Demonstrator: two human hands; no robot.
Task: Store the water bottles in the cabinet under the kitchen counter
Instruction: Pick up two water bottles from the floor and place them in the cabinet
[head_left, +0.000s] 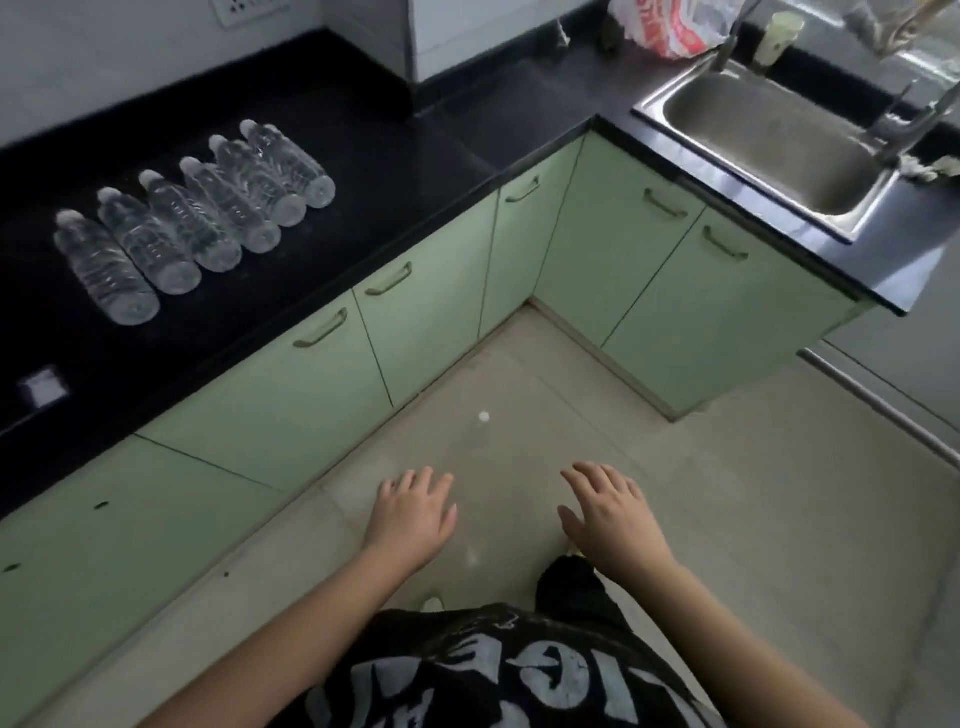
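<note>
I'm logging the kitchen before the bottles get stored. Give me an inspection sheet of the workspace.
Surface: black counter, L-shaped.
Job's things: six water bottles lying side by side; green cabinet doors all closed.
Clutter: plastic bag and cup by the sink.
Hands: left hand and right hand open, no grip on anything.
Cables: nothing seen.
Surroundings: tiled floor, wall socket.

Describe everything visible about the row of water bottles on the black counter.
The water bottles are six clear plastic ones with white caps, lying on their sides on the black countertop. They form a tight diagonal row, side by side and apparently touching, caps pointing toward the wall, bases toward the counter's front edge. Ribbed walls show; no labels can be made out. They seem filled, though that is hard to confirm. Neither hand touches them, and the green cabinet doors below are closed.
</note>
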